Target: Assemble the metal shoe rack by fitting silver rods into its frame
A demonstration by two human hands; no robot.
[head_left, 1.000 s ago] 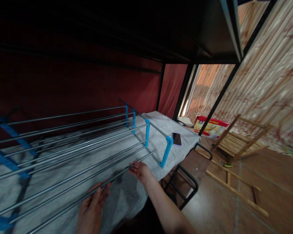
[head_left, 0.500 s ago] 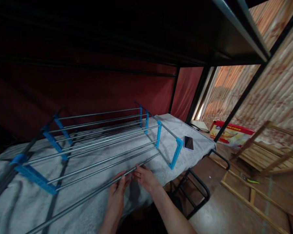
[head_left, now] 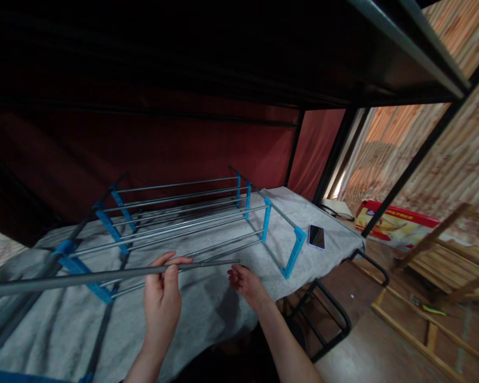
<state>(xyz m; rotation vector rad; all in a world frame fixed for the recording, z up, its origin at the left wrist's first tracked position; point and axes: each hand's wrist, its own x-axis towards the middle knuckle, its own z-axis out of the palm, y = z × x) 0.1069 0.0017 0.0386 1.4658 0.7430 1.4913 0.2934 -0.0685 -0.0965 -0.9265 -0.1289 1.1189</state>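
My left hand (head_left: 163,295) is closed around a long grey metal rod (head_left: 104,276), thumb on the near side. The rod slants across the front of the rack, its thinner end pointing right and its other end leaving the view at the left. Just below that thin end is my right hand (head_left: 247,287), fingers loosely curled and apart, with nothing visible in them. Beyond both hands stands a rack of grey rods joined by blue plastic brackets (head_left: 294,252). The held rod and my left hand hide part of its lower front rods.
Grey cloth (head_left: 207,314) covers the bed surface. A phone (head_left: 316,237) lies right of the rack. The dark upper bunk (head_left: 407,69) hangs overhead, and a black metal rail (head_left: 345,314) juts out at the near right. On the floor are a red-yellow box (head_left: 399,223) and wooden frames (head_left: 433,335).
My left hand has moved left and raised the rod off its lower position. My right hand has let go of the rod and shifted slightly right. The view has turned a little left.
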